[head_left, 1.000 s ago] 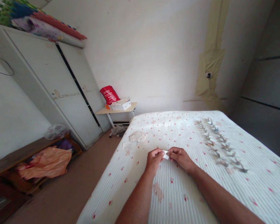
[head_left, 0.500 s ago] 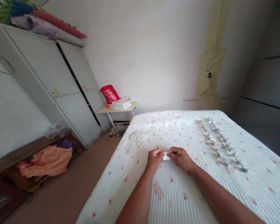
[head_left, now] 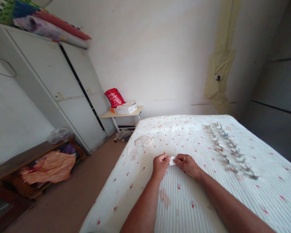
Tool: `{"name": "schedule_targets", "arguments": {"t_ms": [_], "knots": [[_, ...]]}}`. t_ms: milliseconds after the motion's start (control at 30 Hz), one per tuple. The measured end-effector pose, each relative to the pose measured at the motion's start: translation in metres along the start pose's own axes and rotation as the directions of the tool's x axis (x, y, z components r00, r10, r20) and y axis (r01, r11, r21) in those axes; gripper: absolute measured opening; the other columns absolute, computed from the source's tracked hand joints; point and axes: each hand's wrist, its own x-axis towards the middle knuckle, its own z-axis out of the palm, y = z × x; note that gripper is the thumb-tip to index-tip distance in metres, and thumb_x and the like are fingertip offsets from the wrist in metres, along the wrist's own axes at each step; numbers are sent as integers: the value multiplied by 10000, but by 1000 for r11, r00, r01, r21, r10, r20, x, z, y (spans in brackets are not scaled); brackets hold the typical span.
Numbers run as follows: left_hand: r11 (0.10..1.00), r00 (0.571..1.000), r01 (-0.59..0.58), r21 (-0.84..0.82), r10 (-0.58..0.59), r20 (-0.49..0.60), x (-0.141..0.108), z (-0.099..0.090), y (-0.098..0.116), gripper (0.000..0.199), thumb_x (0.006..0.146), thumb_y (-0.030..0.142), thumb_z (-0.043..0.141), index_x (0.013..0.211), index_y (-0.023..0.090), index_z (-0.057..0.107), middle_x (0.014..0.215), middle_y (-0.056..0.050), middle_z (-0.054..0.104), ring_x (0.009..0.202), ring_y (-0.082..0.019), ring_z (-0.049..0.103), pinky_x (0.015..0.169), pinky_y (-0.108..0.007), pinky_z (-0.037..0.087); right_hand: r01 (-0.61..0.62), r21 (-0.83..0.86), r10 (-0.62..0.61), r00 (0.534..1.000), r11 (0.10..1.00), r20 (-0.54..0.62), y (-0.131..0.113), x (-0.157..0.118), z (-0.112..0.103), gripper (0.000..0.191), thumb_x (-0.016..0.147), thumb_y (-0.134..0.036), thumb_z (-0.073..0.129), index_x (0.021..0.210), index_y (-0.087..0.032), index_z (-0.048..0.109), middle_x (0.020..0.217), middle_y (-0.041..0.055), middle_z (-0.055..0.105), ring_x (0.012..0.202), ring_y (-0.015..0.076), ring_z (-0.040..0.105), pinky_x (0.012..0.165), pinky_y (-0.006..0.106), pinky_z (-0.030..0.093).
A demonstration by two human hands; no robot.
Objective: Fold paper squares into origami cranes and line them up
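A small piece of white paper (head_left: 172, 160) is held between my two hands above the bed (head_left: 174, 200). My left hand (head_left: 161, 163) pinches its left edge with thumb and fingers. On the right edge, the fingers of my right hand (head_left: 186, 163) are closed in the same way. Thin printed paper sheets (head_left: 144, 141) lie on the bed ahead and to the left. To the right, several small folded paper pieces (head_left: 229, 147) stand in two slanting rows; their details are blurred.
A small table (head_left: 109, 114) with a red bag (head_left: 114, 97) and a white box (head_left: 127, 109) is beyond the bed's far left corner. A grey cabinet (head_left: 50, 68) and a low wooden bench (head_left: 21, 155) with an orange plastic bag (head_left: 49, 166) are on the left.
The view has shifted very slightly. The white paper shows a little more between my fingers, and both hands keep nearly the same place.
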Motion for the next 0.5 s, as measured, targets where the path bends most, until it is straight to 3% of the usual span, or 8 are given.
{"name": "schedule_targets", "arguments": {"t_ms": [100,233,367,500], "knots": [[949,995,-66,310,87,-55,-2,0,2,251,717,322,503,530,157,532,496,36,456,513,-90,399,516,-197,264,1,-253,-15,999,967,-50,1,1,-1,278,775,-340,458,567,-166,519,525,-23,502,515,93,426,491,210,280],[797,992,-90,598,124,-16,-6,2,6,205,736,290,509,580,176,577,611,4,556,594,-114,466,573,-213,283,-46,-519,15,998,854,-63,-3,0,1,213,772,-261,472,612,-165,574,603,20,586,561,112,478,524,228,269],[692,997,-65,719,69,25,-7,5,7,166,768,273,489,697,185,610,721,-16,586,680,-132,512,619,-222,314,-84,-617,41,996,783,-84,-5,-2,4,141,763,-231,492,677,-178,592,679,33,620,605,126,521,537,229,272],[688,991,-137,713,96,99,-7,3,6,144,783,206,483,829,207,620,833,-13,582,784,-129,526,686,-219,350,15,-600,-66,996,800,-63,1,-6,3,124,754,-183,483,783,-186,604,766,26,611,669,125,552,577,212,317]]}}
